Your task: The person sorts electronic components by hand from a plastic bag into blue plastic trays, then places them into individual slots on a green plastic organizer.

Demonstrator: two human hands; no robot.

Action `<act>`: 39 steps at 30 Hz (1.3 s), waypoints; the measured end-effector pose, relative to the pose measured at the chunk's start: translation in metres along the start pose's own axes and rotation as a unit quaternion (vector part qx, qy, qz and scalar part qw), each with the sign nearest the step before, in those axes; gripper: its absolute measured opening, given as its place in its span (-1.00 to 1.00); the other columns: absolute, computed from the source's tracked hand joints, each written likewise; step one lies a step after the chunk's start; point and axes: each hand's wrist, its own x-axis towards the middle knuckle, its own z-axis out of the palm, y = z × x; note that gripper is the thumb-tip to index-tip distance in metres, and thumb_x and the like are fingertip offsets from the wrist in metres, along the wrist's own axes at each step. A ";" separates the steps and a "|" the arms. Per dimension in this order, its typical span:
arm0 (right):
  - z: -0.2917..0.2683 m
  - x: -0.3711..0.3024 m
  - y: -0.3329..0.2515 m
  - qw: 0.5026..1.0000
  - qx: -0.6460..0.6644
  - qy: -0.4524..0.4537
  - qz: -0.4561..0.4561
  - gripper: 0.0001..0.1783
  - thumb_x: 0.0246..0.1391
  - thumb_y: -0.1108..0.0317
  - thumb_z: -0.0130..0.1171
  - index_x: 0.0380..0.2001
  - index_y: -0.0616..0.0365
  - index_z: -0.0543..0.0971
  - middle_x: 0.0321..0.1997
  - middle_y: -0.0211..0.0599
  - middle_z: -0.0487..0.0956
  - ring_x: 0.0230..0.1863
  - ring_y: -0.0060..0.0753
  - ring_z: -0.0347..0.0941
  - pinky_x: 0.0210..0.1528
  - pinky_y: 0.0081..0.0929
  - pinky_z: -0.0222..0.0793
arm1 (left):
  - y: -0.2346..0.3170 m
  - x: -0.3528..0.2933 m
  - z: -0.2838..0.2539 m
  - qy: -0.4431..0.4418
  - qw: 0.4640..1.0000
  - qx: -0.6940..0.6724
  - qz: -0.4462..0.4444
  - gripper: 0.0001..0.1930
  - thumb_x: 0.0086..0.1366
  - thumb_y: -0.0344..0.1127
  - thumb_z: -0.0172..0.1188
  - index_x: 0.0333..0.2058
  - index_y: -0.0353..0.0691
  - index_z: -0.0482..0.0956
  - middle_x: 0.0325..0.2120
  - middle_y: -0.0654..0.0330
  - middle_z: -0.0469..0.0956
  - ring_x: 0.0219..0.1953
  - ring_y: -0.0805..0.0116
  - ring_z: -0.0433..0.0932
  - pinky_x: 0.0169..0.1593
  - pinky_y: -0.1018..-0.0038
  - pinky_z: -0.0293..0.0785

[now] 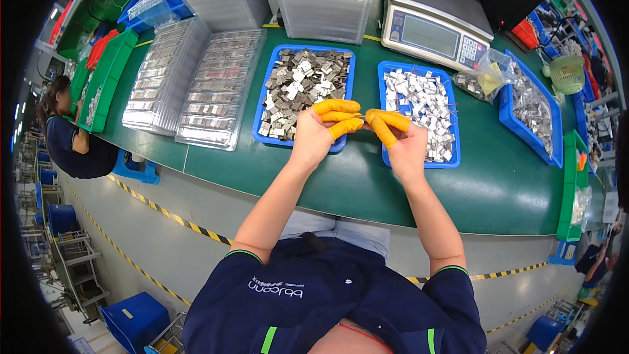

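Note:
My left hand (pixel 317 132) and my right hand (pixel 404 142) meet fingertip to fingertip over the gap between two blue trays. Yellow finger covers sit on several fingers of both. Each hand is closed in a pinch, and a tiny thing between the tips is too small and covered to name. Behind my left hand lies a blue tray (pixel 352 82) heaped with small silver and dark grey metal pieces (pixel 304 82). My right hand overlaps another blue tray (pixel 438 164), which holds white block-like parts (pixel 419 92) with thin wire leads.
Clear plastic trays of parts (pixel 216 85) stand to the left, with stacked clear trays (pixel 325 0) at the back. A weighing scale (pixel 432 19) sits behind the right tray. Farther right is a blue bin (pixel 553 137) of bagged parts. Another person (pixel 72 131) sits far left.

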 end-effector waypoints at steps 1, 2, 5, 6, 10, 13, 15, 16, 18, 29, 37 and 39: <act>-0.002 0.001 -0.002 0.999 -0.035 -0.019 -0.008 -0.76 -0.03 0.52 0.17 -0.25 0.40 0.52 -0.24 -0.17 0.55 -0.24 -0.39 0.52 -0.14 -0.54 0.44 | 0.002 -0.001 0.000 -0.002 1.000 0.000 -0.002 -0.66 0.00 -0.54 0.27 -0.19 -0.37 0.47 -0.40 0.16 0.58 -0.38 0.49 0.55 -0.31 0.65 0.45; -0.003 0.002 -0.005 0.999 -0.034 -0.016 -0.007 -0.76 -0.03 0.52 0.17 -0.25 0.40 0.52 -0.24 -0.17 0.55 -0.24 -0.39 0.52 -0.14 -0.54 0.44 | 0.004 -0.001 -0.001 -0.008 1.000 0.018 0.016 -0.63 -0.01 -0.54 0.27 -0.17 -0.36 0.46 -0.40 0.17 0.58 -0.38 0.49 0.55 -0.31 0.65 0.45; -0.005 0.006 -0.018 0.987 0.027 -0.090 0.128 -0.77 -0.05 0.52 0.19 -0.26 0.34 0.55 -0.22 -0.24 0.55 -0.23 -0.47 0.49 -0.15 -0.58 0.41 | 0.010 -0.003 -0.004 -0.051 0.998 0.022 0.017 -0.59 0.00 -0.54 0.26 -0.12 -0.35 0.42 -0.41 0.14 0.58 -0.36 0.47 0.55 -0.25 0.63 0.44; -0.006 0.005 -0.018 0.988 0.027 -0.086 0.128 -0.77 -0.05 0.52 0.19 -0.26 0.34 0.55 -0.22 -0.24 0.55 -0.23 -0.47 0.49 -0.15 -0.58 0.41 | 0.011 -0.003 -0.006 -0.084 0.996 0.009 0.003 -0.57 0.01 -0.54 0.26 -0.10 -0.34 0.40 -0.40 0.12 0.59 -0.34 0.45 0.56 -0.19 0.60 0.43; -0.006 0.002 -0.017 0.985 0.015 -0.109 0.132 -0.74 -0.08 0.49 0.22 -0.25 0.35 0.55 -0.27 -0.24 0.55 -0.29 -0.45 0.50 -0.20 -0.56 0.44 | 0.011 -0.004 -0.009 -0.113 0.993 0.004 -0.016 -0.52 -0.03 -0.54 0.28 -0.07 -0.34 0.37 -0.44 0.16 0.58 -0.38 0.49 0.55 -0.26 0.63 0.44; -0.005 0.000 -0.017 0.988 -0.013 -0.118 0.093 -0.78 -0.07 0.51 0.21 -0.28 0.34 0.56 -0.28 -0.25 0.56 -0.32 -0.49 0.48 -0.22 -0.59 0.42 | 0.005 -0.007 -0.009 -0.086 0.996 0.026 -0.008 -0.52 -0.02 -0.52 0.28 -0.07 -0.34 0.37 -0.44 0.17 0.59 -0.39 0.49 0.55 -0.26 0.64 0.43; -0.004 -0.001 -0.015 0.989 -0.084 -0.105 0.057 -0.82 -0.05 0.52 0.18 -0.32 0.34 0.58 -0.28 -0.26 0.56 -0.31 -0.51 0.46 -0.20 -0.61 0.39 | 0.005 -0.009 -0.006 -0.076 0.997 0.017 -0.014 -0.53 -0.02 -0.51 0.28 -0.08 -0.35 0.38 -0.43 0.16 0.58 -0.38 0.49 0.55 -0.25 0.63 0.43; -0.004 -0.001 -0.014 0.989 -0.085 -0.106 0.057 -0.82 -0.05 0.52 0.18 -0.32 0.34 0.58 -0.28 -0.26 0.56 -0.31 -0.51 0.46 -0.20 -0.61 0.39 | 0.005 -0.010 -0.003 -0.066 0.998 0.008 -0.020 -0.55 -0.01 -0.50 0.28 -0.09 -0.36 0.38 -0.42 0.16 0.58 -0.37 0.49 0.55 -0.24 0.63 0.43; -0.004 -0.001 -0.010 0.991 -0.097 -0.091 0.002 -0.83 -0.06 0.54 0.18 -0.32 0.32 0.57 -0.32 -0.28 0.56 -0.26 -0.49 0.47 -0.15 -0.61 0.37 | -0.001 -0.013 0.005 -0.030 0.999 0.006 -0.012 -0.57 0.02 -0.52 0.25 -0.09 -0.37 0.38 -0.39 0.14 0.58 -0.35 0.47 0.55 -0.21 0.61 0.44; -0.079 0.005 -0.033 0.984 -0.172 0.048 0.007 -0.80 0.05 0.47 0.09 -0.27 0.38 0.52 -0.32 -0.23 0.58 -0.30 -0.52 0.48 -0.20 -0.63 0.36 | 0.004 -0.032 -0.012 0.163 0.912 0.320 0.197 -0.79 0.03 -0.48 0.23 -0.29 -0.25 0.58 -0.35 0.17 0.58 -0.32 0.37 0.53 -0.18 0.53 0.42; -0.161 -0.014 -0.002 0.952 -0.207 0.223 0.025 -0.76 0.05 0.44 0.11 -0.24 0.41 0.51 -0.26 -0.23 0.57 -0.25 -0.56 0.44 -0.15 -0.64 0.31 | -0.024 -0.055 0.047 -0.041 0.803 0.505 0.313 -0.72 -0.01 -0.34 0.28 -0.24 -0.07 0.59 -0.17 0.17 0.50 -0.10 0.16 0.46 -0.02 0.34 0.37; -0.160 -0.019 -0.003 0.955 -0.206 0.209 0.044 -0.76 0.05 0.44 0.11 -0.24 0.41 0.51 -0.26 -0.24 0.56 -0.25 -0.56 0.43 -0.16 -0.65 0.31 | -0.030 -0.057 0.055 -0.019 0.733 0.609 0.304 -0.69 0.00 -0.32 0.28 -0.20 -0.06 0.57 -0.09 0.17 0.46 -0.03 0.12 0.42 0.00 0.32 0.38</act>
